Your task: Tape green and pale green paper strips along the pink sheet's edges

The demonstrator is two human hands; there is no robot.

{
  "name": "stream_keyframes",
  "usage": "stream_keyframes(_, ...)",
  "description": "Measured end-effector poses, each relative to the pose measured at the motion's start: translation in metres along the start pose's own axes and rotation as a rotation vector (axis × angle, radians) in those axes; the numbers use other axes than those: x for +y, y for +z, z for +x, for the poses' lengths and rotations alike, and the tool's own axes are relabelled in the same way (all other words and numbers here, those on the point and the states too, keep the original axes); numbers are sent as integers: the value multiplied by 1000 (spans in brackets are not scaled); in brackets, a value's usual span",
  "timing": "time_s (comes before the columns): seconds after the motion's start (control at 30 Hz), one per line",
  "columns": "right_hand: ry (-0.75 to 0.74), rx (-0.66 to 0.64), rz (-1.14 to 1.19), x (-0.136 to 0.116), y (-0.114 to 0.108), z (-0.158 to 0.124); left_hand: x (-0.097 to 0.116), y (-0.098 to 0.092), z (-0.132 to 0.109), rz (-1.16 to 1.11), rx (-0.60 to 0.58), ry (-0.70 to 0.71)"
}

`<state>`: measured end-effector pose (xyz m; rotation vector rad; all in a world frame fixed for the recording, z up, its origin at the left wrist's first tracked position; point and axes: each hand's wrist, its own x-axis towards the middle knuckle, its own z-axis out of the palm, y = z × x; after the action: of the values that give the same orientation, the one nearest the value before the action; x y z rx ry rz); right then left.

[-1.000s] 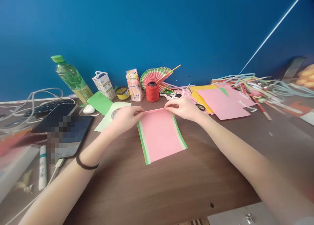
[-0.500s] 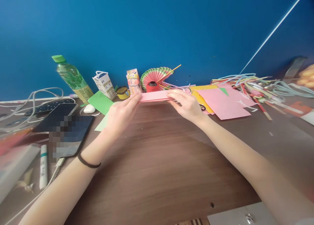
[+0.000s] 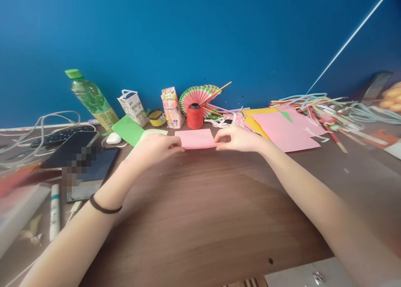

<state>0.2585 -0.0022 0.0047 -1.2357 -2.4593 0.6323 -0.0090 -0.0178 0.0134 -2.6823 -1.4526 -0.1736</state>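
Observation:
A pink sheet of paper (image 3: pixel 196 138), with a narrow fold along its near edge, lies or hovers low at the middle of the table; which of the two I cannot tell. My left hand (image 3: pixel 158 146) pinches its left near corner. At the opposite corner my right hand (image 3: pixel 236 138) grips the fold between thumb and fingers. Just behind the paper stand a red spool-like container (image 3: pixel 194 117) and a decorated small carton (image 3: pixel 172 109). A pleated pink and green paper fan (image 3: pixel 199 95) leans against the wall. Green paper (image 3: pixel 128 129) lies beside my left hand.
A tilted green-capped bottle (image 3: pixel 90 97), a white carton (image 3: pixel 134 107) and a yellow tape roll (image 3: pixel 157 118) stand at the back. Pink sheets (image 3: pixel 285 132) and a heap of strips (image 3: pixel 326 107) lie right. Left are a tablet-like device (image 3: pixel 103 166), marker (image 3: pixel 54 212) and cables.
Both hands have come down and nearer with the pink paper. More of its flat face shows, and the red container behind it is now uncovered.

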Motion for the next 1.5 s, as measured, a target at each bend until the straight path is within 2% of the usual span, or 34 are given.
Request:
stream_keyframes(0.1,20,-176,-48,2,3,2,3,2,1,-51,-149,40)
stream_keyframes(0.17,11,-236,-50,3,8,3,5,5,1,-66,-191,70)
stream_keyframes(0.37,-125,-209,-42,3,16,6,10,6,1,-93,-148,113)
stream_keyframes(0.6,-154,-207,-9,4,19,10,11,8,1,-231,-149,165)
stream_keyframes(0.83,-41,-280,48,6,24,10,13,15,3,-420,-324,57)
stream_keyframes(0.93,-61,-264,20,4,25,8,19,16,3,-452,-375,44)
stream_keyframes(1.03,-94,-274,13,0,28,7,26,19,2,-425,-377,44)
stream_keyframes(1.2,-75,-381,29,-1,33,8,29,25,0,-354,-384,27)
stream_keyframes(1.37,-38,-407,98,2,33,10,26,23,1,-376,-425,15)
stream_keyframes(1.5,-9,-387,89,-1,30,9,25,22,2,-390,-411,24)
